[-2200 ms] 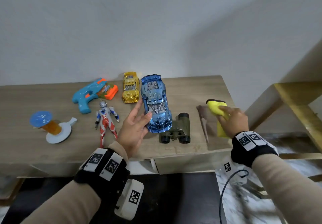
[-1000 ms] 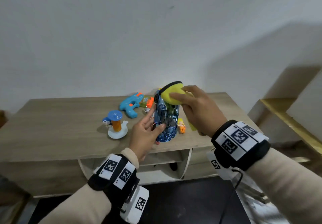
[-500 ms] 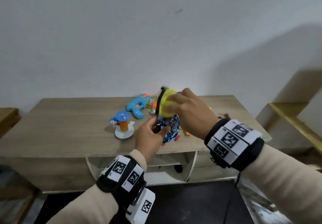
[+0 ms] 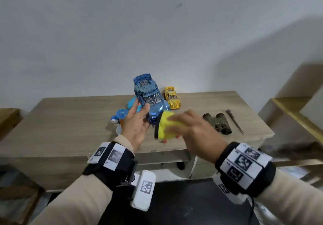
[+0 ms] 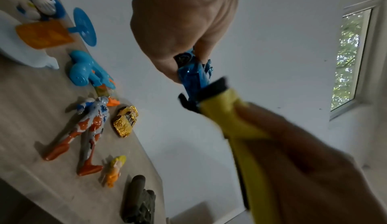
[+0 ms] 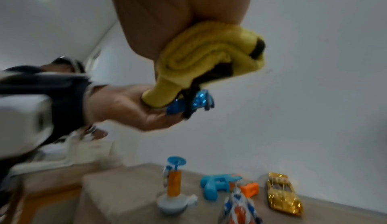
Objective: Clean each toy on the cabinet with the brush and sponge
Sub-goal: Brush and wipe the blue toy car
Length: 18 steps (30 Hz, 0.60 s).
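Observation:
My left hand point(image 4: 138, 119) holds the shiny blue toy car point(image 4: 150, 96) up above the wooden cabinet point(image 4: 70, 119), fingers and thumb round its near end point(image 5: 193, 71). My right hand point(image 4: 194, 128) grips the yellow sponge with a black edge point(image 4: 167, 126) and presses it against the car's lower end point(image 6: 188, 102). The sponge is folded in the palm point(image 6: 209, 52). The right hand is motion-blurred. A thin dark brush point(image 4: 234, 120) lies near the cabinet's right end.
On the cabinet lie a gold car point(image 4: 172, 97), dark green binoculars point(image 4: 218, 123), a blue water gun point(image 5: 87, 70), a red and blue action figure point(image 5: 87, 128), a small yellow doll point(image 5: 115, 169) and a blue cat toy on a white base point(image 4: 116, 119). A wooden shelf point(image 4: 293, 111) stands at right.
The sponge has slid down from the top of the blue car to its lower end. The left hand has tilted the car so its roof faces me.

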### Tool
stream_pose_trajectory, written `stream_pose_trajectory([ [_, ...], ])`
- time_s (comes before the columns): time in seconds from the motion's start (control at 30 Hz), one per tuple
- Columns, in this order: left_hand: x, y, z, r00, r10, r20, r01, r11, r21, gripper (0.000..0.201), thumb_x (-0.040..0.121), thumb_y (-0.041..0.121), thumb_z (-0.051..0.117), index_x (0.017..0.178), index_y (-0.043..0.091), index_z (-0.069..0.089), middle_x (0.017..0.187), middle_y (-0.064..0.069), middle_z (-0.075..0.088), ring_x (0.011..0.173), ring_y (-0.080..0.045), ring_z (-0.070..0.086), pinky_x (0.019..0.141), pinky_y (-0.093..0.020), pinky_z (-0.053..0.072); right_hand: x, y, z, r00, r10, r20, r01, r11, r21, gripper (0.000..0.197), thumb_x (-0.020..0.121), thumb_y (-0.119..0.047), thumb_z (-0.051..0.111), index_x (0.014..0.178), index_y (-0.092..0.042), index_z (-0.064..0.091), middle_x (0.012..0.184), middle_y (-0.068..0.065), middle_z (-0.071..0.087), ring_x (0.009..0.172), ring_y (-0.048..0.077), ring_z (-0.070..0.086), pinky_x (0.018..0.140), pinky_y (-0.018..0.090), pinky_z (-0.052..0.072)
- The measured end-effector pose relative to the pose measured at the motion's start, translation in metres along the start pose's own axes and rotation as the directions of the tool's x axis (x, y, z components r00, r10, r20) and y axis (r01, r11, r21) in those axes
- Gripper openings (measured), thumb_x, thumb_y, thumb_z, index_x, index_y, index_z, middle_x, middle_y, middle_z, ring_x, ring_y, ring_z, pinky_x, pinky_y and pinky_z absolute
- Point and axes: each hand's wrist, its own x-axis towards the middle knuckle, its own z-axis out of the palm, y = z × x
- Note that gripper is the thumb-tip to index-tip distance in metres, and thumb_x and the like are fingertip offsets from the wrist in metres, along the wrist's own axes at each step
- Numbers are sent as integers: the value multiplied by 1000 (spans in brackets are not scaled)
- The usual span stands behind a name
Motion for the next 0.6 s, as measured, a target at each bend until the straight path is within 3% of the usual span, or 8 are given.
stream_pose_trajectory([
  [0.1,0,-9,3,999,-41,20,41,999,-1,52,92,7,55,141,18,44,113,-9,64,84,-14,65,68,-26,58,17,12,-11,985,84,-154,-88,996,-21,41,81,-2,39,102,-18,70,115,10,63,86,31,53,75,32,46],
  [0.2,-1,-11,4,996,-82,47,82,997,0,48,92,10,55,139,17,47,114,-9,64,89,-17,63,71,-30,57,1,16,4,998,-19,58,22,998,-55,38,79,1,45,97,-20,71,114,7,64,85,30,54,71,37,52],
  [0.3,1,-4,-6,994,-92,61,94,995,-26,42,95,9,50,137,14,48,111,-5,65,89,-14,66,69,-27,59,-24,17,1,961,-73,266,65,997,42,33,79,-4,48,92,-22,72,111,2,66,87,28,57,72,41,53],
  [0.33,1,-3,-10,991,-103,89,104,994,-11,42,95,9,49,137,15,48,112,-5,65,88,-13,67,69,-27,59,-23,21,-6,977,-24,213,9,998,70,34,80,-4,46,91,-22,72,111,2,66,87,27,58,76,38,53],
  [0.4,-3,-4,-12,978,-130,165,126,991,33,43,95,9,48,137,17,48,117,-4,66,90,-13,69,72,-28,59,-14,32,-22,983,181,-4,-178,971,157,34,81,0,51,94,-22,73,114,4,66,91,20,61,87,17,45],
  [0.47,-11,-10,-8,960,-151,237,132,987,96,40,94,9,48,132,18,52,108,0,70,89,-13,69,74,-30,59,2,44,-35,904,405,-140,-356,892,280,35,84,-2,51,103,-23,70,119,3,62,101,15,59,87,3,36],
  [0.53,-18,-18,0,940,-162,301,116,979,165,44,88,13,52,132,19,51,107,1,72,93,-16,67,79,-39,54,13,51,-35,849,522,-80,-475,821,316,37,88,-2,51,113,-25,65,125,4,58,112,17,55,95,12,35],
  [0.6,-20,-24,4,927,-158,339,89,974,210,53,84,16,54,136,21,48,109,-1,71,93,-19,67,81,-42,44,12,48,-30,843,538,27,-522,803,289,38,89,-3,52,118,-25,63,129,5,56,117,19,53,98,14,32],
])
